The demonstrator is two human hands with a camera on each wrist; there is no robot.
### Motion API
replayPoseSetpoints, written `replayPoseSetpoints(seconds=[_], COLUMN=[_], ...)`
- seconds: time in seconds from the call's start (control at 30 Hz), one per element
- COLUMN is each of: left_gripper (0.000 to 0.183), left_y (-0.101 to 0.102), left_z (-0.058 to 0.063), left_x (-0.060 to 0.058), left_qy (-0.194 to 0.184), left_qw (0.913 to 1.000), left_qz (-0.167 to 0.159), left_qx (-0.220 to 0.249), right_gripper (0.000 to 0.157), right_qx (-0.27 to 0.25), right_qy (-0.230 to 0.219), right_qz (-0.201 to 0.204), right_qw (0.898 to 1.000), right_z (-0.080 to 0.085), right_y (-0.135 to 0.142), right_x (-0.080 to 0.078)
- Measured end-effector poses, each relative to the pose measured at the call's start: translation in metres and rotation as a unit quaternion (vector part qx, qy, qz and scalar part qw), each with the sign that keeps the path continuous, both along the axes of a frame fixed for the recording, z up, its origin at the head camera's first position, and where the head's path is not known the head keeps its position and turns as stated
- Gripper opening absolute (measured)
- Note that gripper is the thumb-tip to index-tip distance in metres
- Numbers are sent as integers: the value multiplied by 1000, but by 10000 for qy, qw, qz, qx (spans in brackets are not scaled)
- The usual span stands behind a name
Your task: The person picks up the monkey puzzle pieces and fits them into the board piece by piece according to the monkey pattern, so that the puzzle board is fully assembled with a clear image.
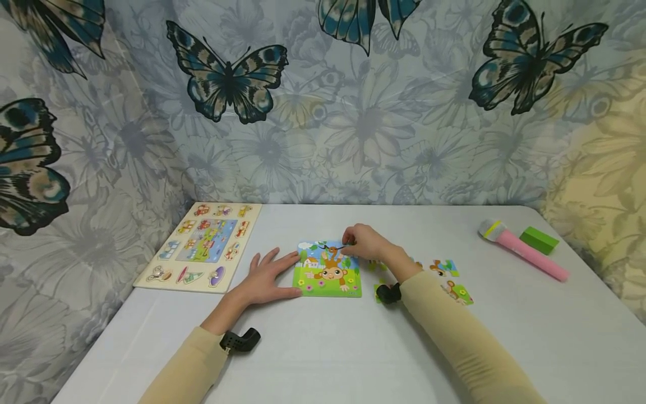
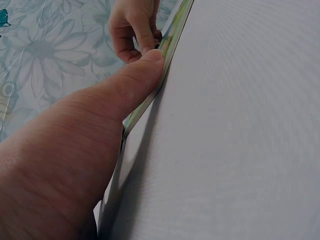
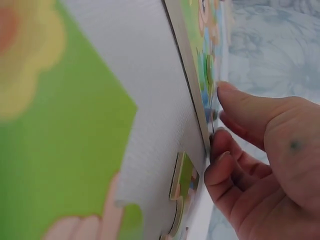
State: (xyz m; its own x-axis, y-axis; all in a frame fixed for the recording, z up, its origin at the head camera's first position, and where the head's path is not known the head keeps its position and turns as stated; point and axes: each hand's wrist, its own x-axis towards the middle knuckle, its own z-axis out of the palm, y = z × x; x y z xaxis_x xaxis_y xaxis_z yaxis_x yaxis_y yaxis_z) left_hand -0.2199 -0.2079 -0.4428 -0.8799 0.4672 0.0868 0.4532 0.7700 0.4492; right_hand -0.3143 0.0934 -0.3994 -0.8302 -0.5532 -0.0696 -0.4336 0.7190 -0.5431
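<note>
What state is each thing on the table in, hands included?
Monkey puzzle: picture up
Left hand: fingers spread, touching monkey puzzle's left edge
Right hand: fingers curled at monkey puzzle's upper-right corner; grip unclear
Loose pieces: unplaced, some partly hidden
Picture board: flat
Microphone: lying down
Green block: flat

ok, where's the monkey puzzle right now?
In the head view, the monkey puzzle lies near the middle of the table, with the left hand touching its left side and the right hand at its far right corner.

Between the hands (image 1: 267, 283) (image 1: 372, 242), a green-and-blue rectangular puzzle board (image 1: 309, 288) shows an orange-brown monkey (image 1: 332, 273); beyond them, grey-blue floral cloth (image 1: 370, 132) bears teal-black butterflies (image 1: 229, 84).
</note>
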Motion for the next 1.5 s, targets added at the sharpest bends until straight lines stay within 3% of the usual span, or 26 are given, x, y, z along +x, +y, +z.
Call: replayPoseSetpoints(seconds=[0.43,0.7,1.13,1.5], left_gripper=[85,85,85,83], left_y=[-1,0,0,-5], left_z=[-2,1,2,-1], left_x=[0,-1,-1,0], left_qy=[-8,29,15,128], left_qw=[10000,10000,10000,9994], left_qz=[-8,-19,-64,-48], left_qx=[-42,-34,21,326], right_gripper=[17,21,26,29], right_qx=[-107,-170,-704,-592], right_qy=[-172,-229,-60,-182], right_qz=[318,159,160,-133], right_qw=[9993,9995,9974,9980], right_z=[3,4,8,1], right_y=[3,8,38,71], right_x=[7,6,15,22])
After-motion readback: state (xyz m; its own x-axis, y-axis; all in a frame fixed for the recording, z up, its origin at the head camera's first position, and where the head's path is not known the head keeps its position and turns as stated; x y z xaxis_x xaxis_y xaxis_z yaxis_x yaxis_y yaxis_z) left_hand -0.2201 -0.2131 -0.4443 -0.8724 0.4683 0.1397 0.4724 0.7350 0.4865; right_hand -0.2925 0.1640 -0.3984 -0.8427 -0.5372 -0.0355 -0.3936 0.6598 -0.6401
